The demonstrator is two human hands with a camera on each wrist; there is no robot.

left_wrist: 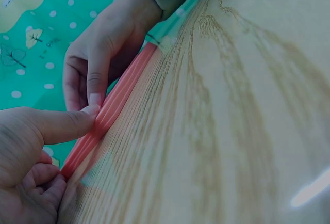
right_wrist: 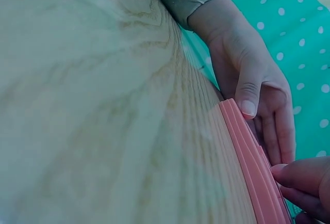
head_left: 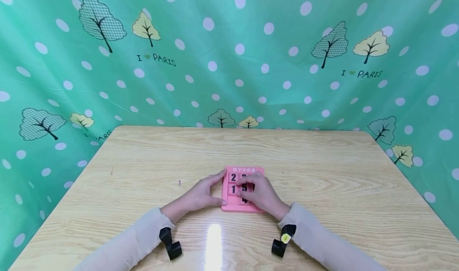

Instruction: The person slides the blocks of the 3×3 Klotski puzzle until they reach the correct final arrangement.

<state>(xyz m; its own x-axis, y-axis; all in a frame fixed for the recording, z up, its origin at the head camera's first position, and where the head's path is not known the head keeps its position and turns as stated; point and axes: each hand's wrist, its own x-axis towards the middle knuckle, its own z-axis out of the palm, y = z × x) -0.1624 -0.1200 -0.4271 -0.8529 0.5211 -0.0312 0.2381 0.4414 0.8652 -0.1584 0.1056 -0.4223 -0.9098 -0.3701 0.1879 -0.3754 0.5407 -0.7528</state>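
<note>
A pink number sliding puzzle [head_left: 244,209] lies flat on the table, its raised tiles marked with black numbers. My left hand [head_left: 200,194] grips the puzzle's left side, thumb at the lower corner and forefinger at the upper one. In the left wrist view the left thumb [left_wrist: 67,124] rests along the pink edge. My right hand [head_left: 264,193] reaches over the right part, thumb and forefinger bent together on a number tile [head_left: 244,188] beside the 1 tile [head_left: 232,189]. It covers several tiles on the right. The lower-left slot of the frame holds no tile.
The light wooden table [head_left: 143,155] extends around the puzzle. A green dotted curtain [head_left: 229,71] with printed trees hangs behind and beside it. Black wrist straps [head_left: 166,239] sit on both sleeves. A bright light reflection shows on the table in front.
</note>
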